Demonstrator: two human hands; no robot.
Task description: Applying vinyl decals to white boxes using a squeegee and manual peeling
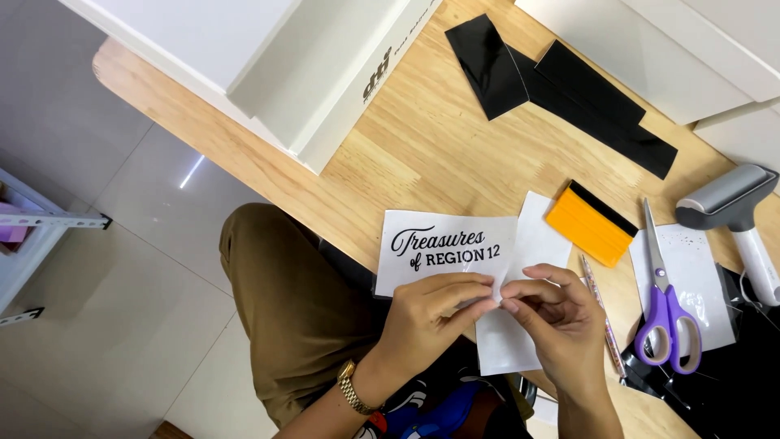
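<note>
Left hand [426, 313] and right hand [556, 321] meet fingertip to fingertip, both pinched shut on the lower right corner of a white sticker sheet [443, 252] with black lettering. The pinch at one corner looks meant to split the layers there, though the seam itself is too small to see. The sheet lies at the near edge of the wooden table [406, 138], long axis running left to right, tilted slightly. A blank white sheet [532, 244] sits under its right end. Beyond: orange squeegee [589, 223], pen [601, 305], purple scissors [666, 309], black strips [561, 89].
</note>
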